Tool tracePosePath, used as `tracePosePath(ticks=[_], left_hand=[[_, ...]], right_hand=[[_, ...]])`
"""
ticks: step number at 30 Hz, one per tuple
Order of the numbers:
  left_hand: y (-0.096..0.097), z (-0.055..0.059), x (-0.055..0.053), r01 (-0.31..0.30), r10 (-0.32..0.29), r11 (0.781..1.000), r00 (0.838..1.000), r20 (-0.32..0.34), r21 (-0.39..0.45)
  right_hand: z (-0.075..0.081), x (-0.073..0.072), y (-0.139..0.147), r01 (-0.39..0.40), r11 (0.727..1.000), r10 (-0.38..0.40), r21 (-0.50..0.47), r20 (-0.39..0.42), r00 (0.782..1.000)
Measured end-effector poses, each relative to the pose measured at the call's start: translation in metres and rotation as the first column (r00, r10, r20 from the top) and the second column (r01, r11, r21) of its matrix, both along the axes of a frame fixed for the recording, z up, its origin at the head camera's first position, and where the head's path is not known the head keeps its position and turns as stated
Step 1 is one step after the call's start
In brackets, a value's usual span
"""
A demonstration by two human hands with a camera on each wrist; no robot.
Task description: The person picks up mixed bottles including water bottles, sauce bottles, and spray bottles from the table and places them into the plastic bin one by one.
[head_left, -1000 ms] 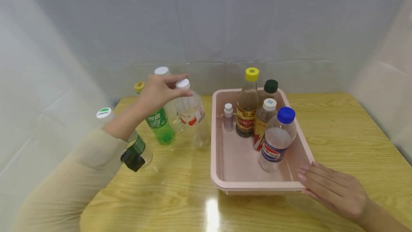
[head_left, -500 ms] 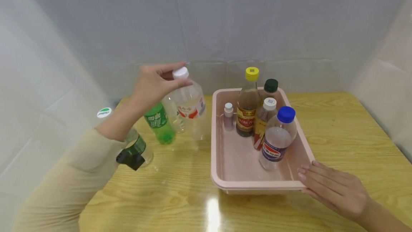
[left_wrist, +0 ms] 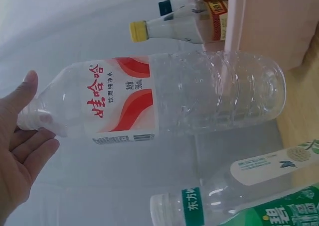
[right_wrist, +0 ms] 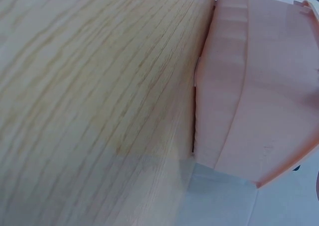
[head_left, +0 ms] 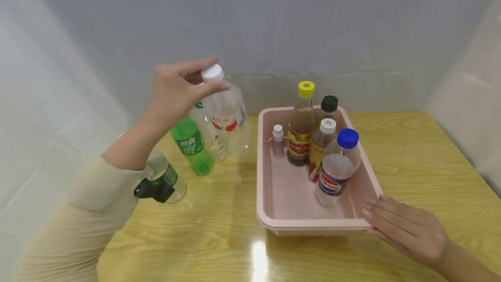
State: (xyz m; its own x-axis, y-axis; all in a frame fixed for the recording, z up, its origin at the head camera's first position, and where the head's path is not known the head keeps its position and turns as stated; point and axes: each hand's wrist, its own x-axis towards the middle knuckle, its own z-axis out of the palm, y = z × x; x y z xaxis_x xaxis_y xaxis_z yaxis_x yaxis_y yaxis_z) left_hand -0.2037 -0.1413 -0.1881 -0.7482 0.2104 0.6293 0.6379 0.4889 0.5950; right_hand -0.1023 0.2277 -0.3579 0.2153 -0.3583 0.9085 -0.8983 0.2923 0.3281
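My left hand (head_left: 176, 88) pinches the white cap of a clear plastic water bottle (head_left: 228, 121) between thumb and fingers. The bottle, its label red and white (left_wrist: 124, 99), hangs upright above the table, left of a pink plastic basin (head_left: 260, 186). Against the basin's near right corner rests my right hand (head_left: 411, 232), its fingers straight along the rim. Inside the basin stand a yellow-capped dark bottle (head_left: 299, 142), a blue-capped clear bottle (head_left: 334, 182), a white-capped bottle (head_left: 318, 151), a green-capped bottle (head_left: 328, 104) and a small white-capped vial (head_left: 278, 142).
On the table (head_left: 219, 238) left of the basin stand a green soda bottle (head_left: 192, 147) and a clear bottle with a dark green label (head_left: 170, 177). Another clear bottle (left_wrist: 219, 206) with a green neck band is close behind the held one. Pale sheeting (head_left: 250, 34) encloses the back and sides.
My left hand has risen and shifted slightly left, lifting the water bottle off the table. The right hand and the basin have stayed in place.
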Motion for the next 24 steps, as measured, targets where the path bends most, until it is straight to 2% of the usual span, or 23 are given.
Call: tracePosePath(ticks=[4,12,18,24], left_hand=[[0.000,0.005,0.002,0.016,-0.016,1.000,0.996,-0.088,0.001],[0.005,0.014,0.009,0.040,-0.036,0.999,0.984,-0.176,0.020],[0.015,0.026,0.014,0.026,-0.026,1.000,0.988,-0.153,-0.006],[0.026,0.036,0.016,0.040,-0.039,0.999,0.990,-0.138,0.003]], right_hand=[[-0.001,0.000,0.000,0.004,1.000,-0.004,0.001,0.002,1.000],[0.000,0.001,0.000,0.011,1.000,-0.011,0.002,0.008,1.000],[-0.007,-0.001,0.005,0.008,1.000,-0.008,0.003,0.020,1.000],[-0.017,-0.004,0.011,0.017,1.000,-0.017,0.005,0.020,1.000]])
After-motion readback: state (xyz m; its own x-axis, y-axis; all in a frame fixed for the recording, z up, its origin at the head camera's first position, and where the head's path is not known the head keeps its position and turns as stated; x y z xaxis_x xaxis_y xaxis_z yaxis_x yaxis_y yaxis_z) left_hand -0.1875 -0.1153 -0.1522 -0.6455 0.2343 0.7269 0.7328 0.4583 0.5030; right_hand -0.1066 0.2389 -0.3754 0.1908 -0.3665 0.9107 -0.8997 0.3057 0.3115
